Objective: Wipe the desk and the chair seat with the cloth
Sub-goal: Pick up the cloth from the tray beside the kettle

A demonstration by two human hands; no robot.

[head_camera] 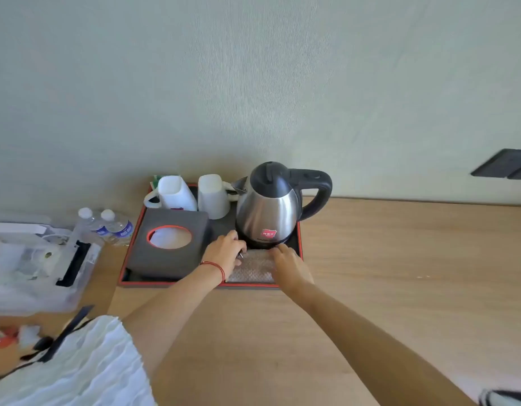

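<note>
Head view: both hands, left hand [224, 249] and right hand [288, 266], are pressing on the cloth [253, 266], grip unclear. Cloth is lying in the tray [130, 250] before the kettle [268, 206], on the desk [400, 259].

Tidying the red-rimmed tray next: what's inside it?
A steel kettle, two white mugs, a grey tissue box, a crinkly packet; both hands cover the packet's edges.
</note>
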